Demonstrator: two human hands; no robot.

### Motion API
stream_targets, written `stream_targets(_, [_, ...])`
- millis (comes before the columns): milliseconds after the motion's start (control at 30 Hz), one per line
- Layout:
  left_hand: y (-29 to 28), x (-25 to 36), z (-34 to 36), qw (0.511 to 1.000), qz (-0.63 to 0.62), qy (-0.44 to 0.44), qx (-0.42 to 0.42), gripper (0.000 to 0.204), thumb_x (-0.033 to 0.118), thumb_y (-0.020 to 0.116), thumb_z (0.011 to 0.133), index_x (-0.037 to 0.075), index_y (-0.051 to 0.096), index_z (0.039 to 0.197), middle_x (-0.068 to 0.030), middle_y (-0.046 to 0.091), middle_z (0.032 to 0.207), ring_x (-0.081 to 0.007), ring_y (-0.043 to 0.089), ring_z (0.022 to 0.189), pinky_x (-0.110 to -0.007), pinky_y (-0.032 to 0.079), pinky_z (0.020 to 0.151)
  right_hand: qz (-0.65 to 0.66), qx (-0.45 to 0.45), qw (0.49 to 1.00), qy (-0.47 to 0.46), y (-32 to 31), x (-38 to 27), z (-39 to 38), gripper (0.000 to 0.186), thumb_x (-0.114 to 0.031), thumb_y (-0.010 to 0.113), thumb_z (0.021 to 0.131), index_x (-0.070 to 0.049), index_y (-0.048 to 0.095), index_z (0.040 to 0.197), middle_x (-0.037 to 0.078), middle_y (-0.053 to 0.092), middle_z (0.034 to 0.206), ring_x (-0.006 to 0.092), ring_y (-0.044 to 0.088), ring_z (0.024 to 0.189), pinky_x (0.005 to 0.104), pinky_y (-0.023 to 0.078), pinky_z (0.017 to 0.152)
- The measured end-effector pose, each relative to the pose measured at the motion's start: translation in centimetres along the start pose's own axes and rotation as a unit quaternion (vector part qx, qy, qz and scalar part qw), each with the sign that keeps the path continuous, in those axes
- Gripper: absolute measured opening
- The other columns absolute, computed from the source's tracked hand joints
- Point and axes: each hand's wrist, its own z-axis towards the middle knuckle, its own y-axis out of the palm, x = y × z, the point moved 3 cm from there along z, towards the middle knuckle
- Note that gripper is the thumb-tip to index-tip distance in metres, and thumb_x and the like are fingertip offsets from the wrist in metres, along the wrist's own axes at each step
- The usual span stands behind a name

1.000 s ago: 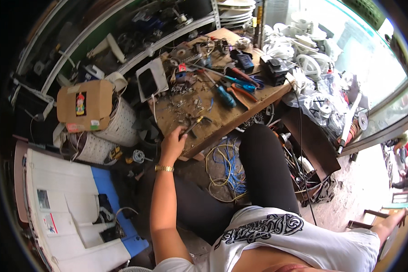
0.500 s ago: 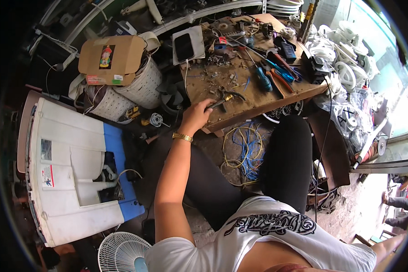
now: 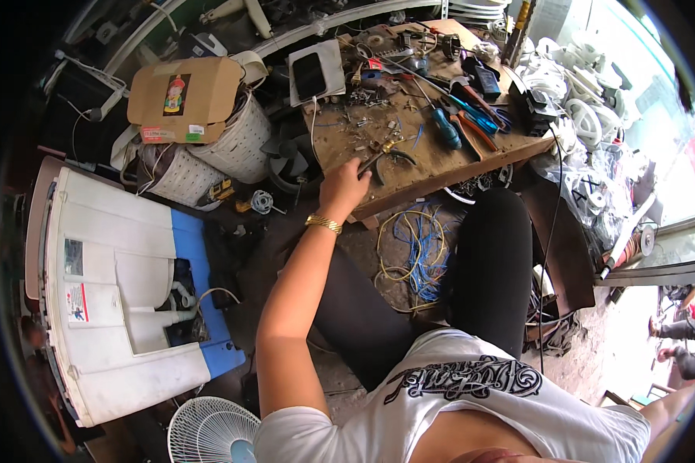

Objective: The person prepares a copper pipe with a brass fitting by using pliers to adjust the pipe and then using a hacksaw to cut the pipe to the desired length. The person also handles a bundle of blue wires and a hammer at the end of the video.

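Observation:
My left hand (image 3: 344,185) reaches out to the front edge of a cluttered wooden workbench (image 3: 432,166). Its fingers curl around the near handle of dark-handled pliers (image 3: 388,153) lying on the bench top. A gold bracelet (image 3: 323,223) sits on that wrist. Small screws and metal bits (image 3: 363,123) lie just beyond the pliers. A blue-handled screwdriver (image 3: 445,127) and orange-handled pliers (image 3: 477,133) lie further right. My right hand is out of view. My legs in black trousers (image 3: 490,270) sit under the bench.
A white and blue washing machine body (image 3: 116,301) lies at the left, with a white fan (image 3: 208,430) below it. A cardboard box (image 3: 181,96) rests on white baskets (image 3: 235,143). Blue and yellow wires (image 3: 413,255) lie on the floor. White coils (image 3: 587,116) pile at the right.
The view has swung, so the bench sits higher and further right. My left hand has stayed at the bench's front edge by the pliers, with its fingers closing on the handle.

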Motion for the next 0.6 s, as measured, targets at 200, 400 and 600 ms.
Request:
stream_targets(200, [2.3,0.3,2.2,0.999,0.02,-0.018,-0.037,0.027,0.03,0.07,0.092,0.004,0.071,0.1,-0.0179,0.074,0.099,-0.0394,0.071,0.094,-0.051,0.056,0.079,0.014,0.003,1.0,-0.027,-0.1,-2.0,-0.7,0.053,-0.04,0.055,0.105,-0.008,0.049,0.147,0.013,0.067,0.118,0.0188,0.059,0.074,0.0361,0.048,0.068])
stream_targets(400, [3.7,2.9,4.4,0.991,-0.104,0.08,0.0,0.029,0.024,0.067,0.093,0.006,0.069,0.117,-0.0189,0.073,0.104,-0.0401,0.069,0.099,-0.049,0.055,0.084,0.029,0.021,0.998,-0.05,-2.1,-3.8,-2.0,0.052,-0.039,0.055,0.105,-0.008,0.049,0.147,0.013,0.067,0.117,0.0179,0.058,0.074,0.0354,0.047,0.068])
stream_targets(600, [3.7,4.6,5.2,0.984,-0.131,0.104,0.061,0.033,0.023,0.066,0.093,0.011,0.069,0.124,-0.0183,0.074,0.095,-0.0402,0.07,0.091,-0.05,0.055,0.078,0.038,0.056,0.994,-0.085,-5.9,-6.7,-3.7,0.052,-0.038,0.056,0.106,-0.007,0.05,0.146,0.013,0.067,0.116,0.0169,0.057,0.073,0.0347,0.047,0.069])
